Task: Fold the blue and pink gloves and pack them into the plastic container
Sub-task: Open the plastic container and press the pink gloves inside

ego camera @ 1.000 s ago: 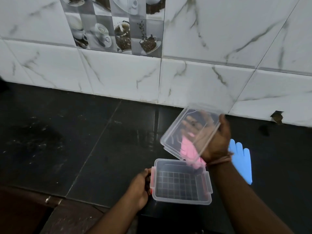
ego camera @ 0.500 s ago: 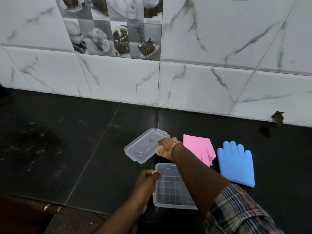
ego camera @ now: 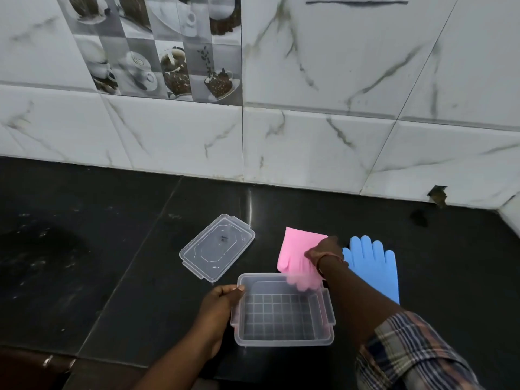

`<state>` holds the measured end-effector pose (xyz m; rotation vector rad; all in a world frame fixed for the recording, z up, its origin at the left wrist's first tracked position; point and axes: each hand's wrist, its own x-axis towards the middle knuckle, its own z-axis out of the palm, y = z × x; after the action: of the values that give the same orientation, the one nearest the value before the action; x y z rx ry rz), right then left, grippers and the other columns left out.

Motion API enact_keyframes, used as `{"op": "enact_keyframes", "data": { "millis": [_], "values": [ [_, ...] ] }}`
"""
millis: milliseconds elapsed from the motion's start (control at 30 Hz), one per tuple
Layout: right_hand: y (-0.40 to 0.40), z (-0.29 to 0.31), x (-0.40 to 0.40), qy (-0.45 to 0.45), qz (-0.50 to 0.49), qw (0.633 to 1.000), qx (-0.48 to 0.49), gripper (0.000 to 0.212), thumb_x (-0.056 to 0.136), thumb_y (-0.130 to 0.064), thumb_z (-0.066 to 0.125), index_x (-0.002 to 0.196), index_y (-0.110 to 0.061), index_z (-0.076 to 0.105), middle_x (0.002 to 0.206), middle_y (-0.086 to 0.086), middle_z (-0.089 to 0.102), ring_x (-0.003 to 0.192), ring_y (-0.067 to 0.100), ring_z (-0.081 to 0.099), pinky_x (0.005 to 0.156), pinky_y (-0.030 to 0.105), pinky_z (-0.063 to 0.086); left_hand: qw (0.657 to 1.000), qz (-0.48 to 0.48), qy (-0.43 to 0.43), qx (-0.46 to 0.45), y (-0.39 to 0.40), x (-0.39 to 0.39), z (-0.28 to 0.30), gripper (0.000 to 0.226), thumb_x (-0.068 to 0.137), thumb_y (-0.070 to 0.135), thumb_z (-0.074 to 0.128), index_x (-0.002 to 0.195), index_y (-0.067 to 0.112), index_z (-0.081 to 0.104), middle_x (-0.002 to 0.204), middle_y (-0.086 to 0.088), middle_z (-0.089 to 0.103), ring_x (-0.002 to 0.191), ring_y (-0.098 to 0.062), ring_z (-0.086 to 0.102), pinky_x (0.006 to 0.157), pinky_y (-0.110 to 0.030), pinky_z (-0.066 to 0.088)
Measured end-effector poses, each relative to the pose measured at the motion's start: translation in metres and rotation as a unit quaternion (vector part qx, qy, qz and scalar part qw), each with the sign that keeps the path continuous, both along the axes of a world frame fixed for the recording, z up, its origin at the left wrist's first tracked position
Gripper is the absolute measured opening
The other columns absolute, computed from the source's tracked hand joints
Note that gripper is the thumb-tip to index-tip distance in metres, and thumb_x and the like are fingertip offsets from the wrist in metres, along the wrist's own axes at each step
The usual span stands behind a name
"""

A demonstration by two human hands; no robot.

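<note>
A clear plastic container (ego camera: 284, 340) stands open and empty on the black counter. My left hand (ego camera: 222, 302) grips its left rim. Its clear lid (ego camera: 216, 247) lies flat on the counter to the upper left. Just behind the container lies the pink glove (ego camera: 295, 251), fingers pointing toward me and over the container's far rim. My right hand (ego camera: 323, 250) rests on the pink glove's right side, fingers curled into it. The blue glove (ego camera: 374, 263) lies flat to the right, fingers pointing away, partly covered by my right forearm.
A white marble-tiled wall (ego camera: 309, 142) rises behind the black counter (ego camera: 112, 249). The counter's front edge runs along the bottom left. A small hole in the tile (ego camera: 437, 194) sits at the right.
My right hand set the lid down on the counter to the left, let go of it, and moved right onto the pink glove. My left hand stayed on the container.
</note>
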<state>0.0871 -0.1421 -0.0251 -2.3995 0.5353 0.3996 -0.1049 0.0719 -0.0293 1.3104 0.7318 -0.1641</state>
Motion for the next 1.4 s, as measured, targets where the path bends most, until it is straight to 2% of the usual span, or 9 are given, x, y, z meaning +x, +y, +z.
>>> {"op": "enact_keyframes", "data": {
  "millis": [233, 400, 600, 767, 833, 933, 1100, 1267, 1400],
  "values": [
    [0.002, 0.014, 0.010, 0.100, -0.037, 0.975, 0.196, 0.058, 0.072, -0.011, 0.081, 0.122, -0.004, 0.052, 0.115, 0.019, 0.063, 0.100, 0.038, 0.064, 0.083, 0.050, 0.056, 1.000, 0.018, 0.004, 0.004, -0.004, 0.001, 0.001, 0.026, 0.096, 0.018, 0.070, 0.110, -0.004, 0.068, 0.105, -0.028, 0.076, 0.089, -0.036, 0.070, 0.097, -0.063, 0.055],
    [0.009, 0.023, 0.006, -0.011, 0.019, 0.963, 0.268, 0.040, 0.077, -0.006, 0.074, 0.116, -0.005, 0.061, 0.099, 0.012, 0.070, 0.080, 0.024, 0.066, 0.061, 0.029, 0.051, 1.000, 0.029, 0.004, 0.009, -0.002, 0.005, 0.007, 0.022, 0.095, 0.016, 0.071, 0.109, -0.002, 0.069, 0.104, -0.025, 0.077, 0.090, -0.036, 0.071, 0.096, -0.060, 0.057],
    [0.014, 0.083, -0.010, -0.200, 0.137, 0.918, 0.314, 0.045, 0.077, -0.012, 0.077, 0.118, -0.016, 0.060, 0.111, 0.003, 0.069, 0.097, 0.021, 0.067, 0.077, 0.030, 0.053, 0.998, 0.051, 0.013, 0.028, -0.008, 0.018, 0.013, 0.019, 0.095, 0.011, 0.070, 0.111, 0.000, 0.068, 0.109, -0.027, 0.075, 0.087, -0.031, 0.067, 0.075, -0.040, 0.055],
    [-0.005, 0.123, -0.031, -0.056, 0.290, 0.864, 0.407, 0.044, 0.071, -0.004, 0.081, 0.113, -0.010, 0.066, 0.109, 0.012, 0.073, 0.101, 0.030, 0.070, 0.085, 0.044, 0.057, 0.970, 0.106, -0.106, 0.191, -0.015, 0.016, 0.041, 0.022, 0.099, 0.031, 0.065, 0.103, 0.010, 0.070, 0.101, -0.008, 0.075, 0.099, -0.030, 0.071, 0.077, -0.035, 0.053],
    [-0.007, 0.125, -0.040, 0.027, 0.336, 0.844, 0.417, 0.042, 0.074, 0.002, 0.078, 0.113, -0.004, 0.066, 0.112, 0.018, 0.071, 0.102, 0.034, 0.069, 0.081, 0.040, 0.058, 0.979, 0.070, -0.184, 0.061, -0.017, 0.019, 0.061, 0.050, 0.099, 0.056, 0.055, 0.115, 0.011, 0.070, 0.110, -0.005, 0.077, 0.106, -0.025, 0.072, 0.091, -0.041, 0.054],
    [-0.003, 0.115, -0.052, 0.148, 0.357, 0.825, 0.412, 0.039, 0.080, 0.006, 0.071, 0.118, 0.007, 0.061, 0.116, 0.024, 0.067, 0.103, 0.036, 0.067, 0.085, 0.043, 0.057, 0.972, -0.002, -0.143, -0.184, -0.015, 0.027, 0.075, 0.075, 0.091, 0.065, 0.061, 0.127, 0.000, 0.065, 0.124, -0.020, 0.073, 0.116, -0.034, 0.069, 0.100, -0.049, 0.056],
    [-0.003, 0.086, -0.070, 0.239, 0.276, 0.802, 0.473, 0.041, 0.090, -0.003, 0.063, 0.127, 0.012, 0.053, 0.130, 0.031, 0.056, 0.113, 0.041, 0.057, 0.106, 0.056, 0.041, 0.977, -0.015, -0.022, -0.210, -0.030, 0.024, 0.068, 0.042, 0.091, 0.008, 0.072, 0.129, -0.006, 0.062, 0.112, -0.027, 0.076, 0.099, -0.040, 0.076, 0.085, -0.050, 0.062],
    [-0.026, 0.061, -0.097, 0.206, 0.176, 0.661, 0.700, 0.050, 0.100, -0.032, 0.050, 0.138, 0.000, 0.049, 0.132, 0.022, 0.057, 0.126, 0.035, 0.052, 0.108, 0.050, 0.039, 0.953, 0.053, -0.025, -0.298, -0.025, 0.028, 0.074, 0.040, 0.096, 0.008, 0.065, 0.133, -0.004, 0.059, 0.120, -0.029, 0.072, 0.105, -0.040, 0.071, 0.088, -0.055, 0.056],
    [-0.016, 0.052, -0.117, 0.142, 0.167, 0.623, 0.751, 0.051, 0.103, -0.023, 0.043, 0.148, 0.000, 0.029, 0.137, 0.025, 0.044, 0.132, 0.040, 0.040, 0.112, 0.055, 0.031, 0.949, 0.098, -0.039, -0.298, -0.032, 0.024, 0.071, 0.042, 0.099, 0.013, 0.064, 0.138, 0.002, 0.057, 0.132, -0.026, 0.067, 0.122, -0.042, 0.064, 0.105, -0.063, 0.047]
  ]
}}
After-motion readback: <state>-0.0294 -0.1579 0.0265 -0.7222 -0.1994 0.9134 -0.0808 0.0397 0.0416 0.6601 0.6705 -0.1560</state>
